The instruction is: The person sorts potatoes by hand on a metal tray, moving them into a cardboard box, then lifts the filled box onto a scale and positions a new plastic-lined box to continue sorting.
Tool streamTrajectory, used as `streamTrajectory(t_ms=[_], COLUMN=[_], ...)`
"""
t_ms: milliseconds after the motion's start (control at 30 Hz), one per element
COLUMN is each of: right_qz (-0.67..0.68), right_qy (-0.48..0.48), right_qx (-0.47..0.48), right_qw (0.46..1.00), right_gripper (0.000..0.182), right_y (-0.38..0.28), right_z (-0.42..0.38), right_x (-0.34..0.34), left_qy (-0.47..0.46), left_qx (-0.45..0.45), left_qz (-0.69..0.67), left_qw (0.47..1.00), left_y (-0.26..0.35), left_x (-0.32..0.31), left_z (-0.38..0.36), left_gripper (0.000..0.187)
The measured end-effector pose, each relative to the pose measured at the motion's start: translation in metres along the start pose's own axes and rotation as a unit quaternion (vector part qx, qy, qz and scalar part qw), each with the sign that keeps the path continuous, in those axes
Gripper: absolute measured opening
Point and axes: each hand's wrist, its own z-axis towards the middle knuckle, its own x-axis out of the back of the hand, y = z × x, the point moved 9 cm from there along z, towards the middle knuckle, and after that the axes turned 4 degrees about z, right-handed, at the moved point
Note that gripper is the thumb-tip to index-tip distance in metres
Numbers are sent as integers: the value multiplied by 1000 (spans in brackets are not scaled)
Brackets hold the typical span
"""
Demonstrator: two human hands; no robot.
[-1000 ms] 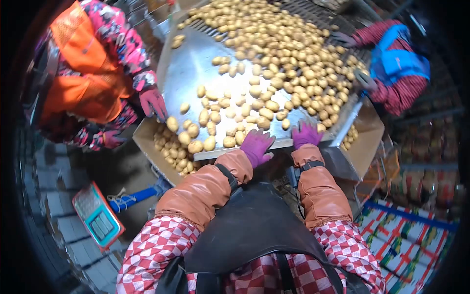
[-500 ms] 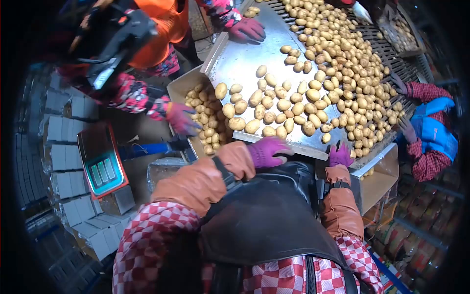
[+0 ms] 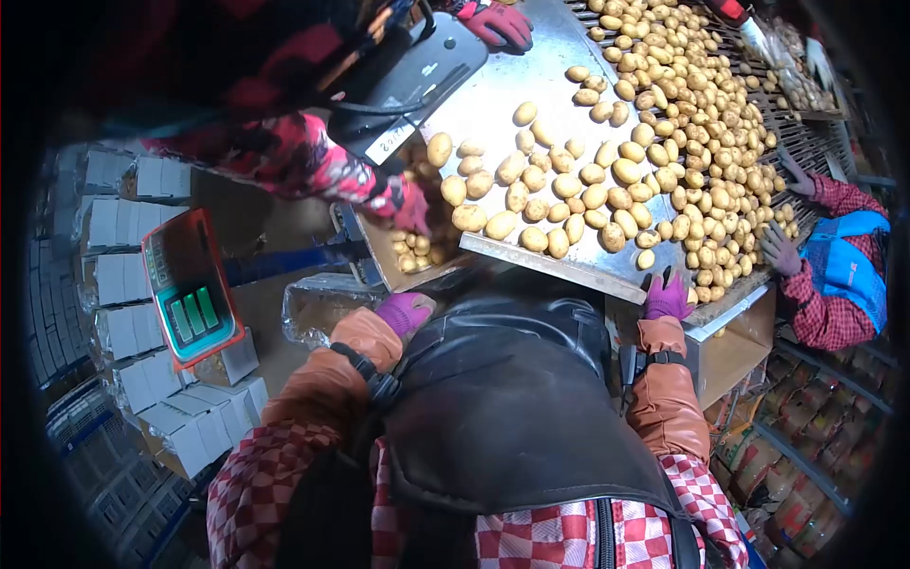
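Observation:
My left hand (image 3: 406,313), in a purple glove, hangs beside the black apron (image 3: 512,379), away from the metal tray; its fingers are partly hidden, and whether they are closed I cannot tell. My right hand (image 3: 669,296), also gloved in purple, rests with fingers spread at the tray's right front corner, close to several potatoes (image 3: 701,277). Loose potatoes (image 3: 566,185) lie scattered over the metal tray (image 3: 493,104). Left of the tray a cardboard box (image 3: 379,248) holds more potatoes, and a co-worker's gloved hand (image 3: 409,206) reaches over it.
A scale with a red rim (image 3: 194,289) stands at left beside stacked white boxes (image 3: 123,251). A slatted conveyor (image 3: 815,137) carries many potatoes. At right a co-worker in a blue vest (image 3: 848,261) has both hands near them. An open box (image 3: 735,351) sits below the tray's right corner.
My left hand has moved left and down off the tray's front edge. My right hand has stayed at the corner. The co-worker at left has leaned in, reaching further over the box.

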Motion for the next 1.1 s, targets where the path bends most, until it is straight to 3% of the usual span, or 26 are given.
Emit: streamTrajectory(t_ms=[100, 200, 233, 333, 367, 433, 500, 567, 700, 900, 1100], right_qz=[-11, -4, 4, 11, 7, -1, 2, 13, 20, 15, 1], right_qy=[0, 2, 2, -11, -14, -17, -33, -56, -78, -62, -36], right_qx=[1, -3, -3, -14, -10, -3, 1, 5, 0, 18, 33], right_qw=[1000, 1000, 1000, 1000, 1000, 1000, 999, 998, 997, 998, 999], right_gripper=[67, 67, 67, 67, 67, 67, 67, 68, 66, 63, 61], right_y=[6, 12, 9, 6, 5, 4, 3, 2, 2, 2, 4], right_z=[4, 4, 3, 5, 3, 2, 0, 2, 2, -2, -1], right_x=[-6, -3, -1, -3, -3, 0, -3, -8, -7, -3, -8], left_qy=[78, 226, 300, 280, 317, 246, 166, 77, 85, 95, 1], left_qx=[-46, 166, 122, 234, 205, 96, 108, 229, 222, 221, 201], left_qz=[0, 5, -42, -27, 30, 243, 196, -120, 57, 194, 347], left_qw=[996, 960, 945, 931, 926, 933, 960, 963, 970, 951, 916], left_y=[-10, -53, -79, -89, -80, -4, -11, -113, -87, -73, -64], left_x=[8, 38, 40, 57, 62, 73, 64, 13, 29, 70, 81], left_z=[0, -11, -11, -20, -21, -32, -31, 7, 1, -4, -28], left_gripper=[27, 33, 39, 46, 49, 43, 39, 35, 34, 33, 33])
